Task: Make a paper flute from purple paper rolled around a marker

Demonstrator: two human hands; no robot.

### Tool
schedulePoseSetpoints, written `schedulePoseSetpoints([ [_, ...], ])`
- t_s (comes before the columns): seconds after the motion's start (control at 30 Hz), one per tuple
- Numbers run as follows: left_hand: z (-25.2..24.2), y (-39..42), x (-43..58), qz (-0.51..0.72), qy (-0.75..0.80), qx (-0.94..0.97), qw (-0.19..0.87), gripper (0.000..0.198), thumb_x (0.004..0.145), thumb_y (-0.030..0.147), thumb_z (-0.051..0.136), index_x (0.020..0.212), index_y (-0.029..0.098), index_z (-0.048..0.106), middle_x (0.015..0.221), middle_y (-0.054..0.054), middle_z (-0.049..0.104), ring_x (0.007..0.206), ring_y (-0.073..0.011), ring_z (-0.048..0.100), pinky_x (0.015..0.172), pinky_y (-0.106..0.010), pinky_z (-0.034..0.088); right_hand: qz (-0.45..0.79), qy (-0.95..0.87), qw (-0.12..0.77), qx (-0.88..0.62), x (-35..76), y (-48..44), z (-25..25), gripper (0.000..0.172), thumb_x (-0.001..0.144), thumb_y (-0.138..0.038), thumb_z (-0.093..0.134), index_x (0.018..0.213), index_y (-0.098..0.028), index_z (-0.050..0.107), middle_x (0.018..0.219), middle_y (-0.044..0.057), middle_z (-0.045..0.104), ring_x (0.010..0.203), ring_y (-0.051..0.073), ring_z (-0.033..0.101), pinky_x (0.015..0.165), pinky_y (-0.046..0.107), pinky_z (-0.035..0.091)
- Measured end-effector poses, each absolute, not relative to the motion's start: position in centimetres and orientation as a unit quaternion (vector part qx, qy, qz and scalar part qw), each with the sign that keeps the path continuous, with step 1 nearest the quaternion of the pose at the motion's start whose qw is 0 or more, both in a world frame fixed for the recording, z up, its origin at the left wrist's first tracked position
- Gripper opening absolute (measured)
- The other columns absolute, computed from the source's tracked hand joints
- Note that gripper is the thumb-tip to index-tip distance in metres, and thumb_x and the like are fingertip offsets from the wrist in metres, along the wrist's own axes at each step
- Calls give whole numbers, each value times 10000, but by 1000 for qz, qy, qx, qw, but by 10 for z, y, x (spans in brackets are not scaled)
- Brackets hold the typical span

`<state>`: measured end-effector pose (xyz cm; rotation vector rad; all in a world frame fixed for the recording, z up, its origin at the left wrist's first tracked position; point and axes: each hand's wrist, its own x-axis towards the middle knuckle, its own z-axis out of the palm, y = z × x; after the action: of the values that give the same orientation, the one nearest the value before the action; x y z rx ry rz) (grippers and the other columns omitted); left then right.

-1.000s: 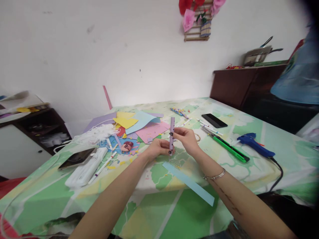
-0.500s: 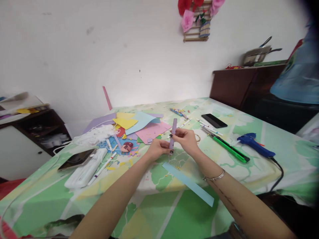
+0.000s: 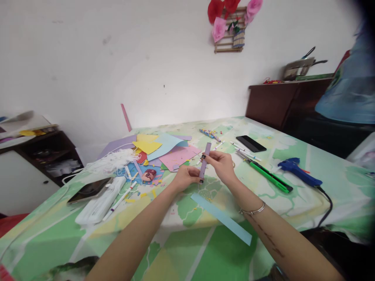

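One purple strip (image 3: 203, 168) tilts between left hand (image 3: 186, 178) and right hand (image 3: 222, 164).

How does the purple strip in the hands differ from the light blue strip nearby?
The purple strip is held by the left hand and right hand; the light blue strip is untouched, on the tablecloth.
The purple strip is tilted up; the light blue strip lies slanting.
The light blue strip looks longer than the purple strip.
Both are narrow.
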<state>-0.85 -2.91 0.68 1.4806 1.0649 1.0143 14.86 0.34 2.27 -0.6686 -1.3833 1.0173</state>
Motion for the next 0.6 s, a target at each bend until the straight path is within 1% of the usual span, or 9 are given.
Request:
schedulePoseSetpoints([
  [0.13,8,-30,-8,415,432,623,503,164,519,134,749,673,115,695,650,-39,699,594,-152,630,632,-271,501,427,-606,605,-290,149,2,22,239,660,-377,716,731,-148,709,677,44,696,657,206,649,606,304,510],
  [0.27,7,-30,-7,419,437,622,497,166,512,125,741,671,120,692,641,-34,691,588,-153,620,623,-275,492,430,-592,621,-281,149,3,23,258,681,-379,706,789,-146,717,726,53,709,681,209,659,644,323,526],
  [0.4,5,-30,-6,416,438,632,486,115,528,100,715,635,122,680,619,-25,675,575,-142,606,601,-259,476,432,-559,653,-274,152,2,29,252,669,-360,722,807,-148,723,738,57,718,681,210,667,674,343,537],
  [0.6,3,-31,-5,408,433,635,493,114,539,90,694,647,121,672,620,-20,667,570,-131,600,607,-252,479,433,-555,655,-273,154,-1,33,202,651,-328,736,754,-154,729,706,54,717,649,200,663,631,318,529],
])
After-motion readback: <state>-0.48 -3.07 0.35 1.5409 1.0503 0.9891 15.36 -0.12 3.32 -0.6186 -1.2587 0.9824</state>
